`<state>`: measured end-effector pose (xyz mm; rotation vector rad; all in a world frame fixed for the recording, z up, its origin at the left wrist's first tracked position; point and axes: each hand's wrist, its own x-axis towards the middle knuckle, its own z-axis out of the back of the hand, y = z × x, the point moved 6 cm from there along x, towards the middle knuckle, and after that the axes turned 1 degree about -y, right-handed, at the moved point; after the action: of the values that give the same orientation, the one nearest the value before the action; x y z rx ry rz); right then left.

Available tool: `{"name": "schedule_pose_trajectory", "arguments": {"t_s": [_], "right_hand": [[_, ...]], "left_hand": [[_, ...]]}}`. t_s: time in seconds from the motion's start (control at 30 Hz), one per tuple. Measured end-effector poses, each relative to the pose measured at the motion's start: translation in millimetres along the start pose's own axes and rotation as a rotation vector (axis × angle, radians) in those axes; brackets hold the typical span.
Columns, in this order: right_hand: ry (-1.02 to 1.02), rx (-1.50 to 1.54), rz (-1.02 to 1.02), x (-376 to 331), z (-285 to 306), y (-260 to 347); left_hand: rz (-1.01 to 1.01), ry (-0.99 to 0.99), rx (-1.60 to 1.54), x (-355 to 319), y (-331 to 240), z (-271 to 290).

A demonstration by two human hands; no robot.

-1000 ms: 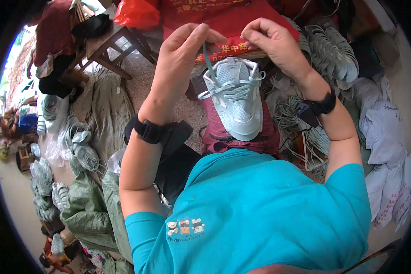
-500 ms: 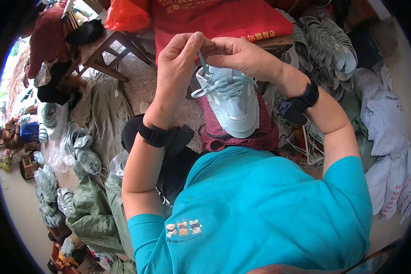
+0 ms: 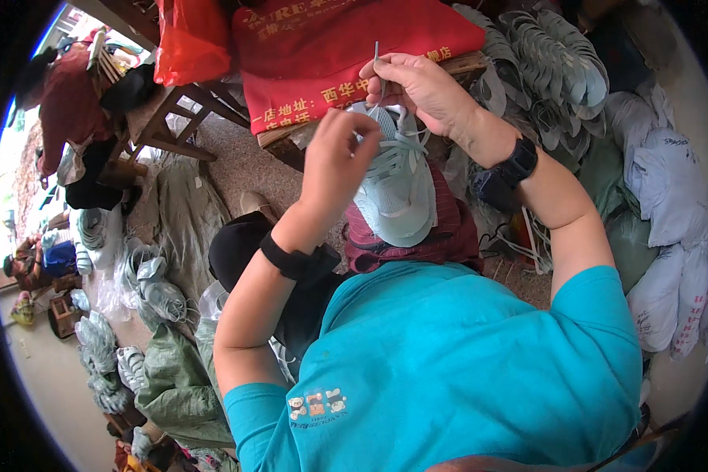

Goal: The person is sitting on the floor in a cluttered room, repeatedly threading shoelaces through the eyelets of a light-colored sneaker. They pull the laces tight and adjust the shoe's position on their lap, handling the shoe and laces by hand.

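A pale blue lace-up sneaker [image 3: 397, 206] sits toe toward me on my lap, over maroon striped cloth [image 3: 452, 211]. Above its collar my right hand [image 3: 429, 90] is closed in a pinch on a shoelace [image 3: 377, 51], whose tip sticks up past the fingers. Beside the shoe's left edge, my left hand [image 3: 334, 157] has its fingers curled, the index bent toward the laces. Whatever its fingertips may pinch is hidden. More lace lies crisscrossed over the tongue, with a loose loop on the right side.
Ahead, a red printed cloth [image 3: 299, 75] covers a wooden surface beside a red plastic bag [image 3: 193, 43]. Stacked grey-blue shoe pieces [image 3: 562, 67] and white sacks [image 3: 669, 189] crowd the right. A wooden stool [image 3: 161, 118], green sacks [image 3: 177, 377] and bundled shoe parts [image 3: 157, 283] lie left.
My left hand has come away from the upper lace and dropped beside the shoe. My right hand now holds the lace with its tip upright. The whole view has shifted slightly.
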<state>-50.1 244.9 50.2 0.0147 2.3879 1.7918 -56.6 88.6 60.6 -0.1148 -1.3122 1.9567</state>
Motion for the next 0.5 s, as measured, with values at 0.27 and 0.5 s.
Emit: {"name": "schedule_pose_trajectory", "arguments": {"t_s": [0.27, 0.5], "right_hand": [[-0.036, -0.054, 0.05, -3.1, 6.3, -4.8], [-0.039, 0.024, 0.04, -9.6, 10.9, -3.6]], "left_hand": [[-0.266, 0.158, 0.5, 5.5, -12.2, -46.4], [-0.142, 0.086, -0.058, 7.2, -4.3, -41.8]]}}
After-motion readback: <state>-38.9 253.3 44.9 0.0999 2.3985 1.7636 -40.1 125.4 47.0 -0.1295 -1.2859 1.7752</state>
